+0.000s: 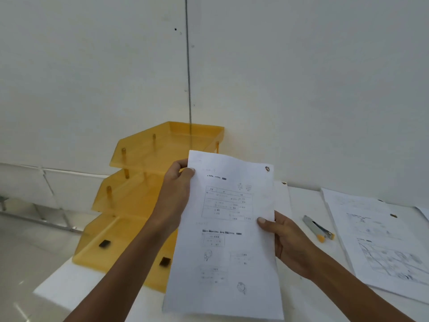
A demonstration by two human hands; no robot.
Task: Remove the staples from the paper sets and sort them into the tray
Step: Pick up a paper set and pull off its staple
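- Head view: both hands hold up a white printed paper set [228,228] in front of the camera, probably to inspect it.
- The left hand [177,189] pinches the sheet's upper left edge, its fingers closed on the paper; the right hand [282,238] grips the right edge at about 3 o'clock, thumb on the front.
- A small dark mark at the sheet's top right corner may be a staple [267,168]; it is too small to tell.
- The amber translucent three-tier plastic tray [130,205] stands at 9 o'clock of the sheet, seemingly empty.
- At 3 o'clock, a grey and yellow staple remover [319,228] lies on the white surface [299,205], beside further printed paper sets [383,242].
- Plain pale walls [92,77] meet in a corner behind.
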